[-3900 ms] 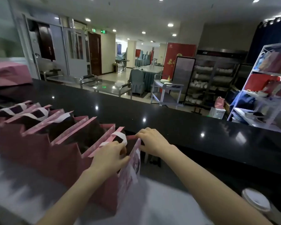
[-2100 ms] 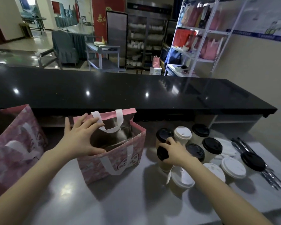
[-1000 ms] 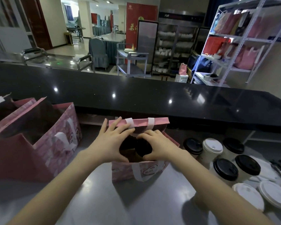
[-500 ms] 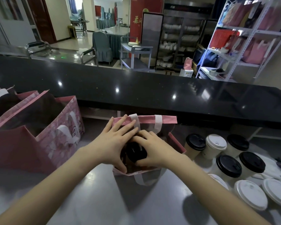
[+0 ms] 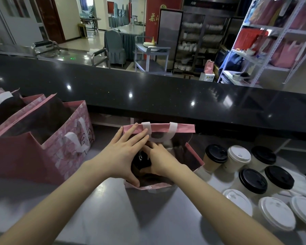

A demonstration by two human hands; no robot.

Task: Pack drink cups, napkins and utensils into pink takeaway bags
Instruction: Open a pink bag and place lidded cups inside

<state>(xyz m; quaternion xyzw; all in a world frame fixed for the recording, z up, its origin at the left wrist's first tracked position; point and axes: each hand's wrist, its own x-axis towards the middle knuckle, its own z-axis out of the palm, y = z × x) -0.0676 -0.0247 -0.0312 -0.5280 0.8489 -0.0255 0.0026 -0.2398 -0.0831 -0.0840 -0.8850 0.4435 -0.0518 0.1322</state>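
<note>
A restaurant service area lies beyond a black counter (image 5: pixel 166 103), and below it we work on a grey tabletop (image 5: pixel 157 218); a row of open pink bags (image 5: pixel 42 147) stands at our left, and the lidded cups (image 5: pixel 251 181) wait in a cluster at our right, some with black lids, some white.

Two seconds ago our right hand (image 5: pixel 162 162) was out among those cups, closing on a black-lidded one, while the left held the bag's mouth; now both hands are inside the open bag (image 5: pixel 168 129) at centre, and the cup (image 5: pixel 140 161) sits low between them, only its dark lid showing.

Our left hand (image 5: pixel 123 156) is spread flat, fingers against the bag's rim and the cup's side, not clenched; our right has its grip wrapped round the cup from the other side; whether the cup has reached the bag's floor we cannot tell.

So the first drink is all but packed; we judge that napkins and utensils remain to be added to this bag, and the other bags to be filled.
</note>
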